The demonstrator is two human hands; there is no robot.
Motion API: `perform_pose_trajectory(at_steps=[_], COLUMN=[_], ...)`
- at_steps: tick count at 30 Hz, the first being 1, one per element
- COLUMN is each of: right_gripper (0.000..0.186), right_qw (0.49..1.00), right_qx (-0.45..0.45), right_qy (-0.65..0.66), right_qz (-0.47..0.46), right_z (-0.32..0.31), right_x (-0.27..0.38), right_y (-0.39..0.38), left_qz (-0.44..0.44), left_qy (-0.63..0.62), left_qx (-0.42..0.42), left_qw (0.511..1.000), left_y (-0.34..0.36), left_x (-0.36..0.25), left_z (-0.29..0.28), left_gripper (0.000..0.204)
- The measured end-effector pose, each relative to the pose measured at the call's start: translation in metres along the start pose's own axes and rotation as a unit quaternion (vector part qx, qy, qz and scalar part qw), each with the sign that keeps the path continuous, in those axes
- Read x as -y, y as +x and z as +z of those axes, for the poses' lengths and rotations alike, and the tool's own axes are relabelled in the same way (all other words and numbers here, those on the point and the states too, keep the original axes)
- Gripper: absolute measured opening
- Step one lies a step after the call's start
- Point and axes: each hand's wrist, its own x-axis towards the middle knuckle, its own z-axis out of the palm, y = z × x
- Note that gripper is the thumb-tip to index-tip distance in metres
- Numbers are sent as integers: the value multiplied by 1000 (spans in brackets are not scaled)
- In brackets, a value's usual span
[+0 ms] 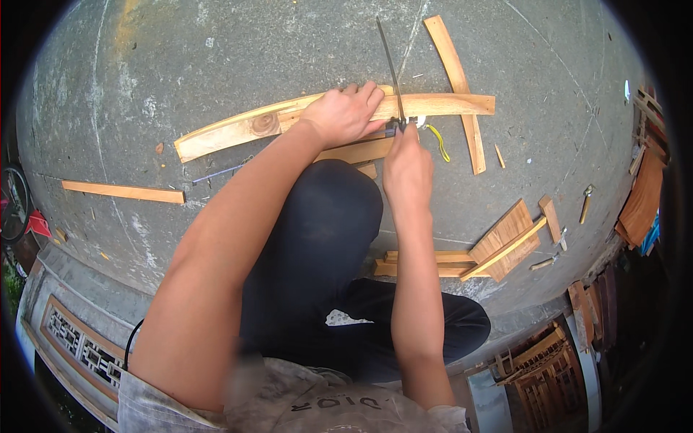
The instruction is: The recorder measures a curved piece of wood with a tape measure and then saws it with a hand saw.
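My left hand (345,112) grips a pale wooden plank (455,105) from above, its fingers over the far edge. This plank lies across other wood, including a curved board with a knot (224,138) on the left. In my right hand (408,169) is a handsaw (390,61), held near its dark handle. The narrow blade crosses the plank just right of my left hand and points away from me. How deep it sits in the wood I cannot tell. A yellow strap (439,143) lies beside my right hand, by a small white item.
A wooden strip (442,54) lies under the plank's right end. Another strip (123,191) rests on the concrete at left. Several wood pieces (505,242) and a hammer (586,203) are at right. Stacked timber (641,195) lines the right edge. My bent knee (336,209) is close below the plank.
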Motion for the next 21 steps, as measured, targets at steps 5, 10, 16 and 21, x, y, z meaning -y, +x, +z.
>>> perform_pose_trajectory(at_steps=[5, 10, 16, 21], right_gripper=[25, 24, 24, 23], right_qw=[997, 1000, 1000, 999], right_qx=[59, 18, 25, 33], right_qy=[-23, 3, -11, -17], right_qz=[45, 20, 5, 18], right_z=[-7, -1, 2, -3], right_x=[-7, -7, -15, -17], right_y=[-39, -16, -32, -22], left_qz=[-2, 8, 14, 8], left_qy=[13, 0, 6, 2], left_qx=[1, -18, -40, -16], left_qw=[1000, 1000, 999, 1000], left_y=[-6, -1, -8, 0], left_x=[6, 1, 9, 1], left_z=[-1, 1, 6, 0], left_gripper=[46, 46, 45, 45])
